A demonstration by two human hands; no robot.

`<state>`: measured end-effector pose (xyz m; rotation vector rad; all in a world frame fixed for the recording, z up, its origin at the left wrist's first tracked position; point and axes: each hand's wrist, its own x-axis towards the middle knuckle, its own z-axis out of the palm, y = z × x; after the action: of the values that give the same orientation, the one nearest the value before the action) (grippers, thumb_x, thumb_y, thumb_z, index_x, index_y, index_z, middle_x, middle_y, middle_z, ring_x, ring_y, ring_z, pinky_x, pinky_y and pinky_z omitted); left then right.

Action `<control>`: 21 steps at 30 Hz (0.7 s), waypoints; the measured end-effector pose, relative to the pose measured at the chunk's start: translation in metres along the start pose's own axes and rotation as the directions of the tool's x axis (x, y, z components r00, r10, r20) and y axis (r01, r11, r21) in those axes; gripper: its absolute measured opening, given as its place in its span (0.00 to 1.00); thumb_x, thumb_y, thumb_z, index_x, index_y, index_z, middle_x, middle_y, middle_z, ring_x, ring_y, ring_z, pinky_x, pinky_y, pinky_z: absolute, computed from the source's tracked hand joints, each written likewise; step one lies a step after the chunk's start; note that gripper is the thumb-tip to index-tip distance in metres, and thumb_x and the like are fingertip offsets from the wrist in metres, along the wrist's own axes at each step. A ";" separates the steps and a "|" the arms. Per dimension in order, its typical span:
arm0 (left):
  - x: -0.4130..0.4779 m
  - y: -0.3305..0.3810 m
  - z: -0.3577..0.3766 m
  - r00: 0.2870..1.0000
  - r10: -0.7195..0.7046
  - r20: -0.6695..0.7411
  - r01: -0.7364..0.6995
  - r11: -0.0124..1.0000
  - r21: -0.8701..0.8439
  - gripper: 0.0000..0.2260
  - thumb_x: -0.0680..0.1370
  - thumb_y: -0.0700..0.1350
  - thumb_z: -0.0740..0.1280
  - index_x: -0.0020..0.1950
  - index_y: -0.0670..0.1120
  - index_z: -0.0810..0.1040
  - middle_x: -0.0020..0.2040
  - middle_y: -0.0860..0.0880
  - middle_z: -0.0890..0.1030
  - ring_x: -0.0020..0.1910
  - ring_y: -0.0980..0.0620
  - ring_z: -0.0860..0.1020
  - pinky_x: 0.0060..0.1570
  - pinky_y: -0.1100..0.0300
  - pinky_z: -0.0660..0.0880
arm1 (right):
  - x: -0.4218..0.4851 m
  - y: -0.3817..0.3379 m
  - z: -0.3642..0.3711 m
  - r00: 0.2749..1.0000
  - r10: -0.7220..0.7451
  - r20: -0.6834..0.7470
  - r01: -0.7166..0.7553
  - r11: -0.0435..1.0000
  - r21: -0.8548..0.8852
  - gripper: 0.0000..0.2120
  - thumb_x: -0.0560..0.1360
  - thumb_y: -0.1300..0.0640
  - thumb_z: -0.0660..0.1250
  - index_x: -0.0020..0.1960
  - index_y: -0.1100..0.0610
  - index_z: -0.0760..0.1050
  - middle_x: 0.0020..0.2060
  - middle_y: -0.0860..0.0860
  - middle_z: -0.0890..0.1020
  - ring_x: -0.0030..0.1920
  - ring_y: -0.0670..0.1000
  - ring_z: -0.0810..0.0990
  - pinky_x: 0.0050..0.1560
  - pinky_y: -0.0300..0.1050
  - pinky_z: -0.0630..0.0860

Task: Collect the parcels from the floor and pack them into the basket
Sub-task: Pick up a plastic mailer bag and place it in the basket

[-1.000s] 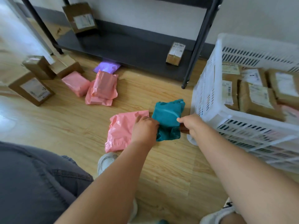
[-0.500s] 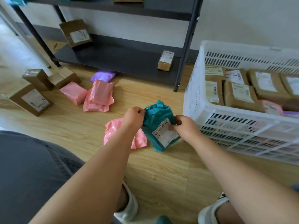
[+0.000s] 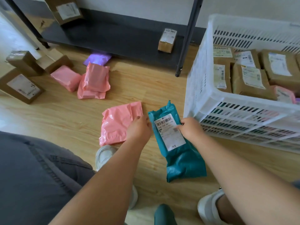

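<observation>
A teal mailer bag (image 3: 178, 156) with a white barcode label facing up hangs lengthwise between my hands, just above the wooden floor. My right hand (image 3: 190, 129) pinches its right edge at the label. My left hand (image 3: 139, 127) touches its upper left edge, and its thumb reaches over a pink mailer bag (image 3: 116, 122) lying flat on the floor. The white slatted basket (image 3: 199, 88) stands to the right, holding several brown labelled parcels and a pink one.
More pink bags (image 3: 94, 82), a purple bag (image 3: 96, 59) and brown boxes (image 3: 21, 86) lie on the floor at the left. A black shelf rack (image 3: 186, 46) stands behind, with a small box (image 3: 167, 40) on its bottom shelf. My shoes and knee are below.
The teal bag was crumpled and label-down; it has been turned over and stretched out, label now up. The pink bag lies flatter on the floor.
</observation>
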<state>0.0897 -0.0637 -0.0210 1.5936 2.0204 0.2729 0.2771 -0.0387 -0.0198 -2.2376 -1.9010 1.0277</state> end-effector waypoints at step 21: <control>-0.018 0.010 0.095 0.844 -0.321 0.429 0.318 0.945 0.082 0.13 0.80 0.49 0.62 0.56 0.41 0.76 0.53 0.43 0.81 0.51 0.43 0.79 0.45 0.55 0.74 | 0.007 0.066 0.060 0.964 0.226 0.143 -0.242 0.964 0.107 0.13 0.75 0.54 0.66 0.34 0.55 0.68 0.34 0.53 0.76 0.34 0.55 0.73 0.35 0.45 0.67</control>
<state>0.1513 -0.0938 -0.0899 1.1590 1.8808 -0.2075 0.3050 -0.0722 -0.0972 -2.4202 -1.5899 1.3134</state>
